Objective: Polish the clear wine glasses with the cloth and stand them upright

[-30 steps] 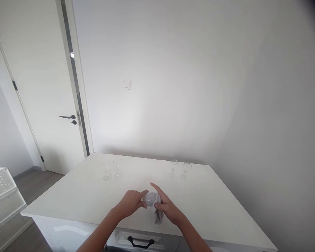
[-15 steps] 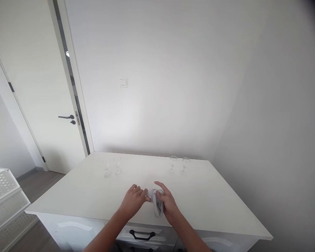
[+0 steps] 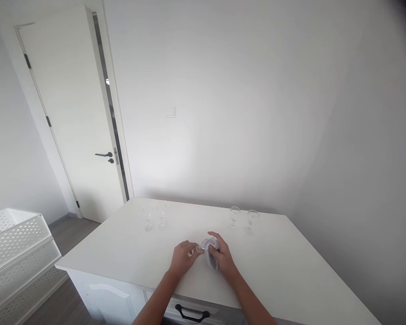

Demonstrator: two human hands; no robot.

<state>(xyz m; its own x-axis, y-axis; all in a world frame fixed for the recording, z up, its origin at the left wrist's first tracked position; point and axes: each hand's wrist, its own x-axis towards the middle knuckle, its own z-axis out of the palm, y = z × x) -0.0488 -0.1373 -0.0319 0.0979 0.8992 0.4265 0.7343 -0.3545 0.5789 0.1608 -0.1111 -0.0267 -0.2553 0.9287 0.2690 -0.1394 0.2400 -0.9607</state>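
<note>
Over the front half of the white cabinet top, I hold a clear stemmed glass (image 3: 200,248) on its side between both hands. My left hand (image 3: 183,258) is closed on the foot and stem end, with the fingers curled round it. A pale grey cloth (image 3: 211,261) covers the bowl end, and one fold hangs down. My right hand (image 3: 223,255) grips the cloth against the bowl, thumb in front and forefinger stretched over the far side. Most of the bowl is hidden by cloth and fingers.
Two clear stemmed glasses, one at the front (image 3: 149,221), stand at the back left of the cabinet top (image 3: 128,253). Two more, including the rightmost glass (image 3: 252,219), stand at the back right. White perforated baskets (image 3: 16,243) are at left, near a door (image 3: 71,113).
My view has turned left, so everything sits further right in the picture. The cloth is now bunched in a rounder wrap at the bowl, and my left hand has turned on the glass.
</note>
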